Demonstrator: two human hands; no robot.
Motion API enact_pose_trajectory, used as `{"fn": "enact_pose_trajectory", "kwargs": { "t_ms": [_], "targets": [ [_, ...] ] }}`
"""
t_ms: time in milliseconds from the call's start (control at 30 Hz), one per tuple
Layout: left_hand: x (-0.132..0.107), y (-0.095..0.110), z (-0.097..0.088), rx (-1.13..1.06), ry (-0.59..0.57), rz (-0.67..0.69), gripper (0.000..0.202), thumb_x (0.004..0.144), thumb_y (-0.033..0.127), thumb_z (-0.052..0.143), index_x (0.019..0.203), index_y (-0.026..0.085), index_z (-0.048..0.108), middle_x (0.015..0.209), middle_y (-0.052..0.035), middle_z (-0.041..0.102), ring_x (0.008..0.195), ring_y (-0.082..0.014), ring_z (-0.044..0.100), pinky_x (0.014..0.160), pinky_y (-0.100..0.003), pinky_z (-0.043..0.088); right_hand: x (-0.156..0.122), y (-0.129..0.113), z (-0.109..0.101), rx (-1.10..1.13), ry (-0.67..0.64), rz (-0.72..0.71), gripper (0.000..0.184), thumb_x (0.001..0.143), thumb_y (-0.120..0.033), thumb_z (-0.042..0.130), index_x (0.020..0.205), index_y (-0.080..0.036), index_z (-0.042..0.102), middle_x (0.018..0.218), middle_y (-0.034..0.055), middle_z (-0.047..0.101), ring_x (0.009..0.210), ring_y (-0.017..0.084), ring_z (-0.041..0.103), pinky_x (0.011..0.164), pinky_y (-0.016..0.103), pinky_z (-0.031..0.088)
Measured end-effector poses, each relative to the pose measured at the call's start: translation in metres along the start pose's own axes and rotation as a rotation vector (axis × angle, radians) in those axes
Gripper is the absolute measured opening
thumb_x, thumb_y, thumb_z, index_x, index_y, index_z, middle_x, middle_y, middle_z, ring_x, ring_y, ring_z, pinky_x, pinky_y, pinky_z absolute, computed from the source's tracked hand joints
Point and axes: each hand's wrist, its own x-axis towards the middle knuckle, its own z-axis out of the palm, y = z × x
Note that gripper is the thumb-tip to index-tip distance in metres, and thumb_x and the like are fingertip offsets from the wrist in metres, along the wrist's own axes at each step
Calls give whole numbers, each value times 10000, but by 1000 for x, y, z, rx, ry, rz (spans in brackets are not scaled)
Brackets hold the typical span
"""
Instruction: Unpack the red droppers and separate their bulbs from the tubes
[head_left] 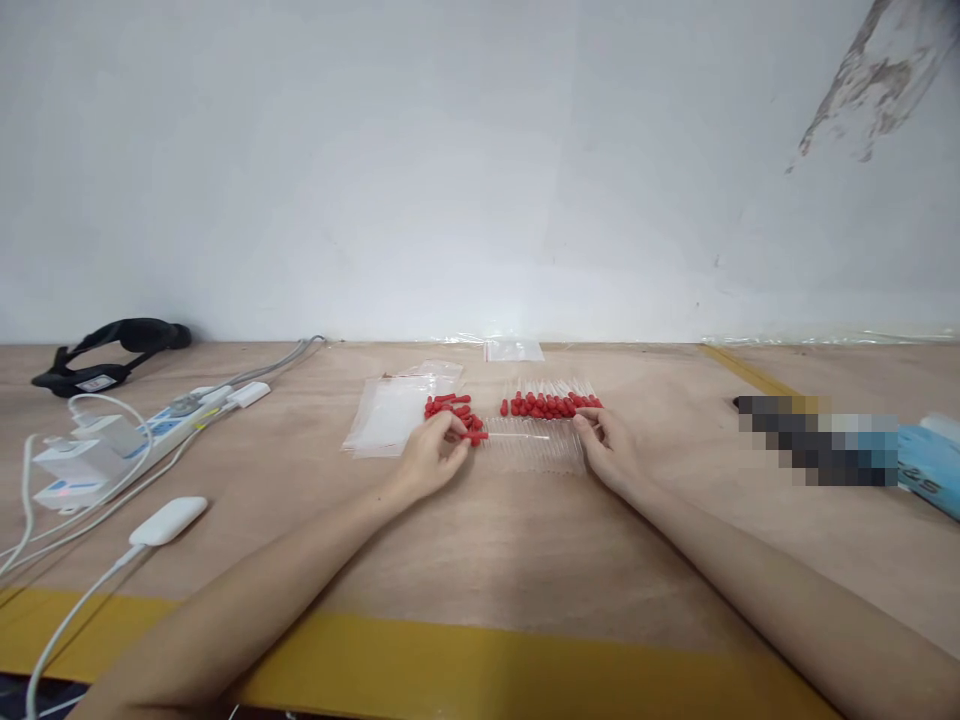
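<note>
My left hand [431, 455] is curled, its fingertips pinching the red-capped end of a thin clear tube [517, 436] that lies across the wooden table [480, 560]. My right hand [611, 447] pinches the tube's other end. Loose red caps [452, 408] lie in a small pile just beyond my left hand. A row of clear tubes with red caps [551, 403] lies beyond the held tube. Several uncapped clear tubes [536, 455] rest between my hands. Clear plastic bags [394, 412] lie to the left of the caps.
A white power strip [161, 425] with chargers and cables sits at the left, with a white adapter [168, 520] nearer me. A black strap device [112, 350] lies by the wall. A blue pack [930, 465] is at the right. Another small bag [514, 350] lies by the wall.
</note>
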Motion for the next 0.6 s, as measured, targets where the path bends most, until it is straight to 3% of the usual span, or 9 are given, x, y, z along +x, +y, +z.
{"fn": "enact_pose_trajectory", "kwargs": {
  "t_ms": [167,367,600],
  "targets": [
    [-13,5,12,68,-10,162,25,779,173,465,801,178,477,780,-20,556,730,-132,526,659,-259,434,-7,-15,-9,-18,-79,-249,370,875,-409,284,1026,-225,567,1033,62,575,977,190,498,841,368,317],
    [-16,14,19,68,-74,219,19,796,179,456,800,176,475,766,-17,538,719,-122,519,656,-237,432,-21,-40,-12,-244,-282,-543,307,851,-404,408,1068,-255,565,928,33,634,913,181,498,904,415,176],
    [-19,23,24,160,-52,355,198,801,281,507,967,177,539,938,-71,552,856,-166,512,772,-308,401,-34,-62,-3,-308,-358,-597,264,879,-298,374,845,-234,628,717,3,642,758,141,499,896,399,147]
  ]
}}
